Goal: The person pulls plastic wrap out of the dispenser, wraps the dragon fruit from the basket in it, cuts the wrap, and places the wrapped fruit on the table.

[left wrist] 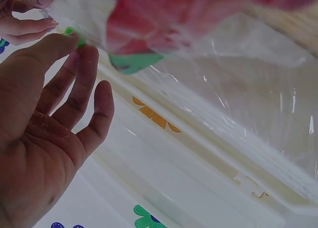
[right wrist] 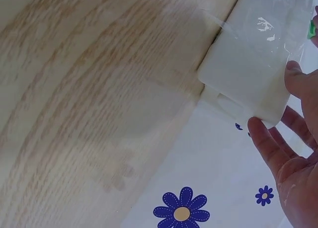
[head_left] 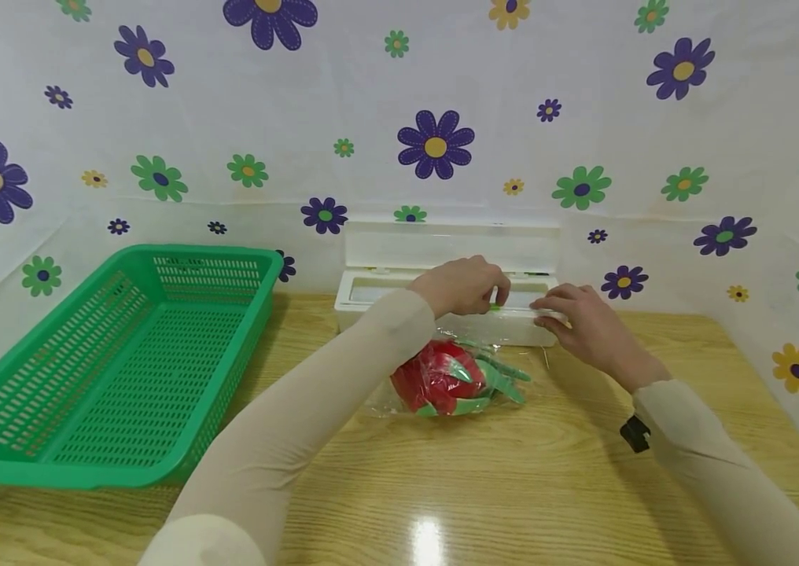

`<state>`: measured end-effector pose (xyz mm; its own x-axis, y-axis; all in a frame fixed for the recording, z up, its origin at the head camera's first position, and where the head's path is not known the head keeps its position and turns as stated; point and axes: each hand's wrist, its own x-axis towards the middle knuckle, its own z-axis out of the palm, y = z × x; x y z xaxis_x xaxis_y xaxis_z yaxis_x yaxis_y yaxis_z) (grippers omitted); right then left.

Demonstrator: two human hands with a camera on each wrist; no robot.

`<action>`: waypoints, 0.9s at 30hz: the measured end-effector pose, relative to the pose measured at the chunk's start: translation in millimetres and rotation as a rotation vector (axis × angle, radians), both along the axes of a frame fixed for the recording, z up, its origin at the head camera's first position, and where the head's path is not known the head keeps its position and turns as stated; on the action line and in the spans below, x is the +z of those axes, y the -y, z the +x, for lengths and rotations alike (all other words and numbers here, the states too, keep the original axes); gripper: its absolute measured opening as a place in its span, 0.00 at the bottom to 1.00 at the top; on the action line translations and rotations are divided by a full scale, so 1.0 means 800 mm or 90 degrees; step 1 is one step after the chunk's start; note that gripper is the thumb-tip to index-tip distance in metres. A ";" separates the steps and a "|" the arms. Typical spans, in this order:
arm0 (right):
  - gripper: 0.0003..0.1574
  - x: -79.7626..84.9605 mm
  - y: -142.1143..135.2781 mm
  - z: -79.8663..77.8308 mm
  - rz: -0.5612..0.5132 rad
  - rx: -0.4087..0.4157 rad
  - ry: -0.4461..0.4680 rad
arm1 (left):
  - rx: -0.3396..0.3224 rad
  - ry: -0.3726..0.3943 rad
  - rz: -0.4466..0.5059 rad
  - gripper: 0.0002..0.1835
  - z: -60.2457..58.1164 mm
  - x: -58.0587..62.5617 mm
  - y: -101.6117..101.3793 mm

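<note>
A long white plastic-wrap dispenser (head_left: 527,334) stands at the back of the table, its lid (head_left: 452,245) raised. My left hand (head_left: 466,284) reaches over its front edge. Thumb and forefinger pinch a small bright green slide cutter (left wrist: 74,35) there; the other fingers are loosely bent. At the dispenser's right end, my right hand (head_left: 590,326) grips the corner, thumb on the front and fingers at the end. Clear film (left wrist: 233,79) spreads from the dispenser's edge. In front lies a red and green soft-looking item (head_left: 442,377), covered by crinkled clear film.
A large green perforated basket (head_left: 261,314) stands on the left of the wooden table (head_left: 548,487). Close behind the dispenser hangs a white cloth (head_left: 364,102) printed with flowers. A black band (head_left: 635,434) shows below the right wrist.
</note>
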<state>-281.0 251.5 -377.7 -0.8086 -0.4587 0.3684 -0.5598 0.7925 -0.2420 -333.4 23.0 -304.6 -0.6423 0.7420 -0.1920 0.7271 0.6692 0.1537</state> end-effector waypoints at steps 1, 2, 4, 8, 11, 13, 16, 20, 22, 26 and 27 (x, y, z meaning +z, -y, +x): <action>0.12 -0.001 0.000 0.001 -0.001 -0.002 -0.007 | 0.001 0.000 0.001 0.14 0.000 0.000 0.001; 0.12 -0.002 0.001 0.002 -0.001 -0.004 -0.016 | 0.003 0.000 0.002 0.14 0.001 0.000 0.001; 0.11 -0.004 0.002 0.004 -0.001 -0.006 -0.030 | 0.006 -0.001 0.003 0.13 0.001 0.000 0.002; 0.10 -0.007 0.004 0.006 0.003 -0.007 -0.045 | 0.013 0.002 0.003 0.13 0.003 0.001 0.004; 0.10 -0.009 0.005 0.006 0.003 -0.005 -0.044 | 0.015 0.002 0.002 0.13 0.003 0.001 0.006; 0.10 -0.009 0.004 0.007 0.002 -0.005 -0.038 | 0.012 -0.004 -0.002 0.13 0.003 0.001 0.006; 0.10 -0.009 0.004 0.006 0.000 -0.005 -0.030 | 0.013 -0.005 -0.006 0.12 0.003 0.002 0.008; 0.10 -0.010 0.004 0.006 0.001 -0.002 -0.034 | 0.019 0.000 -0.006 0.12 0.004 0.002 0.012; 0.10 -0.010 0.004 0.006 0.002 -0.002 -0.036 | 0.022 0.002 -0.005 0.12 0.003 0.001 0.013; 0.10 -0.010 0.005 0.006 0.002 0.000 -0.042 | 0.024 0.004 0.000 0.13 0.003 -0.001 0.015; 0.10 -0.010 0.005 0.006 0.000 0.001 -0.043 | 0.024 0.003 0.000 0.13 0.002 -0.001 0.015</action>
